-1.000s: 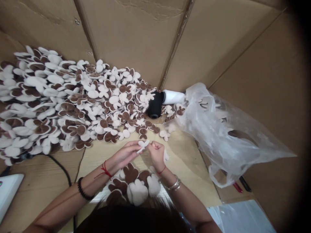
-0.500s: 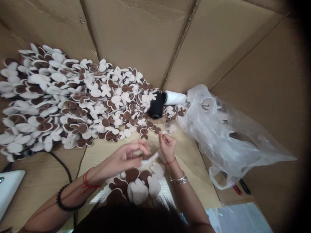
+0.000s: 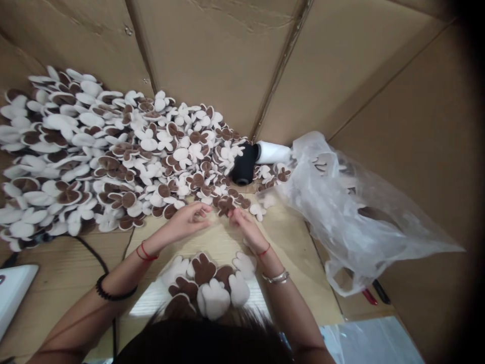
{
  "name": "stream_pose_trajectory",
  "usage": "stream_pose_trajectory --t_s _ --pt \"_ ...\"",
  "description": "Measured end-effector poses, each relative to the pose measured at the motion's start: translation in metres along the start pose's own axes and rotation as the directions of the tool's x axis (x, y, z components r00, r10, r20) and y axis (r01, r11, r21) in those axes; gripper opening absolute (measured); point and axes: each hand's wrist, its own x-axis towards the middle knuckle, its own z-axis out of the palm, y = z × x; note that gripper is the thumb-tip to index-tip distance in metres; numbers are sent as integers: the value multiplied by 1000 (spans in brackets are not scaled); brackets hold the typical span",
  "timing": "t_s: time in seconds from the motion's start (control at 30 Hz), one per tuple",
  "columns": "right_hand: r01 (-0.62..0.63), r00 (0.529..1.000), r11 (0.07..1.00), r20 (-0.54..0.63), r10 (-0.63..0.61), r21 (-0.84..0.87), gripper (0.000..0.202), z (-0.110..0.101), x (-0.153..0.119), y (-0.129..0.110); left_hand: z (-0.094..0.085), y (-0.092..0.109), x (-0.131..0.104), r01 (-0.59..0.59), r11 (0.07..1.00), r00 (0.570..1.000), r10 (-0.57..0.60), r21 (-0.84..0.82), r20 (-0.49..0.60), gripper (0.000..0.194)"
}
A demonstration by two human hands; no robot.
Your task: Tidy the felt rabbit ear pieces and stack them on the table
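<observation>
Brown cardboard walls (image 3: 212,60) rise behind a tan desk (image 3: 299,263), seen from above by the person working at it. Both forearms reach forward from the near edge, angled inward so the hands almost meet at the middle. Left hand (image 3: 188,221): palm turned inward, fingers curved, with a clear gap between thumb and fingertips. Right hand (image 3: 248,230): fingers drawn together and pointing far and left, their tips at a brown rabbit-shaped piece (image 3: 226,205); blur makes it impossible to tell whether they pinch it or only touch it. That piece lies just beyond the right fingertips and to the right of the left hand, at the near edge of a large heap (image 3: 125,156) of similar brown and white pieces filling the far left. Nearer the person, between the forearms, sits a small cluster (image 3: 214,298) of larger ones. On a white device (image 3: 15,298) at the left edge, a dark mark is cut off and unreadable. Beyond the hands stand a black cone (image 3: 243,166) and a lying white cone (image 3: 273,152); to the right is a crumpled clear plastic bag (image 3: 318,197).
</observation>
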Motion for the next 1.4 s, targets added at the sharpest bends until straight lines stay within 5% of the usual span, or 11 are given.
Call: stream_pose_trajectory --t_s 0.1,0.23,0.37,0.67,0.77,0.93,1.03,1.17,1.4 --pt "94 989 995 -116 -96 -22 43 -1 4 0 -8 5 -7 -63 973 984 22 223 179 26" --pt "40 989 996 -141 -51 -82 38 -2 -3 3 5 5 -15 -260 901 861 54 347 505 42" --pt "13 995 997 -95 -19 -71 28 -5 -7 7 21 4 -11 -282 882 771 -26 378 636 20" --pt "-20 961 987 -270 63 159 23 -33 1 2 19 15 -5 -327 904 886 193 274 421 19" --pt "-23 964 988 -260 63 154 20 -31 0 4 24 10 -3 -343 836 925 222 429 308 24" --pt "4 979 1000 -202 2 31 22 -15 -4 9 32 2 0 -420 770 904 399 480 152 41" --pt "29 981 999 -192 -36 -41 21 -10 -6 10 29 7 -3 -259 841 959 281 474 26 25" --pt "56 989 989 -125 -73 -134 21 -10 -8 10 30 10 -6 -107 863 994 76 494 84 21" --pt "101 994 929 65 -83 -355 19 -4 -9 14 42 -4 -1 -117 933 993 106 341 53 7"
